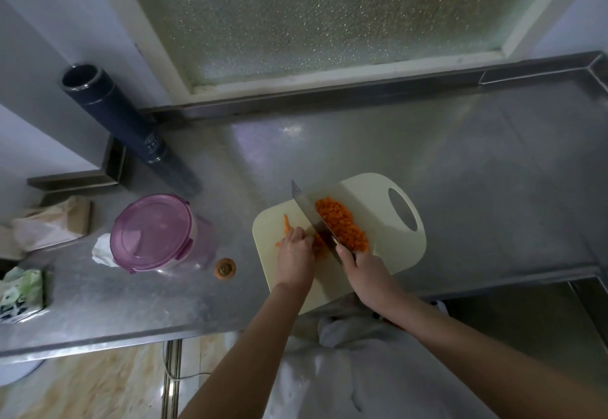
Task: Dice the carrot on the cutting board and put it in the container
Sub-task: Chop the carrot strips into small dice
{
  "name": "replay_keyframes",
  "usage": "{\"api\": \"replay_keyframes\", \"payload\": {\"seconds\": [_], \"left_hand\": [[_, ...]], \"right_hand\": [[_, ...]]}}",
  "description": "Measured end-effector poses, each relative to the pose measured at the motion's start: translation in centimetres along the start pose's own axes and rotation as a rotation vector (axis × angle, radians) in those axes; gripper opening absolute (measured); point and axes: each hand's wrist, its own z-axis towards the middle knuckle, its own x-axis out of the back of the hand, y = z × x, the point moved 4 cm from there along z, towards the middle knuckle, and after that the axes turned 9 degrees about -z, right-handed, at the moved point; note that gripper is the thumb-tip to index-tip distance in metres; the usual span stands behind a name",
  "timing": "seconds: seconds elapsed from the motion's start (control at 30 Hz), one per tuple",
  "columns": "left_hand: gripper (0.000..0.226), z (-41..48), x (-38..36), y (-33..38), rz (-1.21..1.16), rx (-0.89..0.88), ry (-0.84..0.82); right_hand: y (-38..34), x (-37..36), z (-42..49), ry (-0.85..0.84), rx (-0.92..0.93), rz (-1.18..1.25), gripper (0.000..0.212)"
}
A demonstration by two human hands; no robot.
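Note:
A cream cutting board [375,188] lies on the steel counter. A heap of diced carrot [342,224] sits right of the knife blade [306,208]. Carrot strips [287,224] lie at the left of the board, and my left hand [296,254] presses down on them with curled fingers beside the blade. My right hand [365,269] grips the knife handle, the blade standing edge-down between the strips and the dice. A round container with a purple clip lid [153,231] stands on the counter to the left, lid on.
A tall dark cylinder [112,112] leans at the back left. A carrot end piece [225,268] lies between container and board. Paper and bags [49,221] and a green packet [21,293] sit at the far left. The counter's front edge runs just below the board.

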Motion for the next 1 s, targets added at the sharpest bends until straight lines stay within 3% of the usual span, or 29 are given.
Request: {"api": "replay_keyframes", "payload": {"seconds": [0.23, 0.6, 0.87, 1.0], "left_hand": [[0.017, 0.0, -0.3, -0.3, 0.019, -0.034, -0.002], [0.010, 0.2, -0.4, -0.7, 0.067, -0.094, -0.028], [0.044, -0.6, 0.2, -1.2, 0.140, -0.217, -0.081], [0.050, -1.2, 0.3, -1.5, 0.152, -0.230, -0.084]], "right_hand": [[-0.5, -1.5, 0.7, 0.033, -0.013, -0.119, 0.058], [-0.5, -1.5, 2.0, 0.053, -0.026, 0.025, 0.052], [-0.7, 0.7, 1.0, 0.062, -0.005, 0.129, 0.052], [-0.4, 0.9, 0.4, 0.039, 0.002, 0.137, 0.054]]}}
